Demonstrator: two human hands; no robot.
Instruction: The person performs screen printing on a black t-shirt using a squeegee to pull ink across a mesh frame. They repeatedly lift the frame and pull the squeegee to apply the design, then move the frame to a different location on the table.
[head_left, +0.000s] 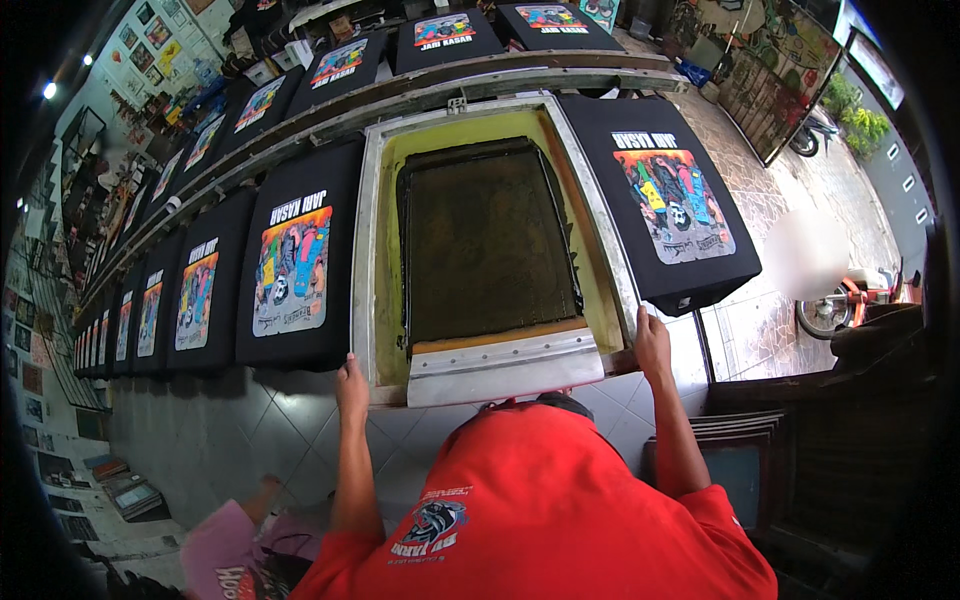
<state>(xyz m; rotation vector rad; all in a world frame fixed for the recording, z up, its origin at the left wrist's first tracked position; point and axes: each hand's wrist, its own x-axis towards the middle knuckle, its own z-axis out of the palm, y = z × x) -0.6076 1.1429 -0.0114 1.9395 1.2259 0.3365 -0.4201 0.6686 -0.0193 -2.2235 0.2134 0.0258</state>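
A silk-screen frame (602, 232) with pale rails lies over a printing board in front of me. Its mesh is yellow-green at the edges, with a dark ink-covered rectangle (490, 235) in the middle. My left hand (352, 388) is closed round the frame's near left corner. At the near right corner, my right hand (653, 345) grips the rail. Between my hands a wide metal-handled squeegee (505, 368) rests across the near end of the mesh. Whatever lies beneath the screen is hidden.
Boards with printed black T-shirts stand on both sides, a left one (292, 265) and a right one (672, 200). More shirts line a far row behind a long rail (330, 108). Stacked screens (735, 450) stand low at right. Another person's pink sleeve (220, 545) shows at lower left.
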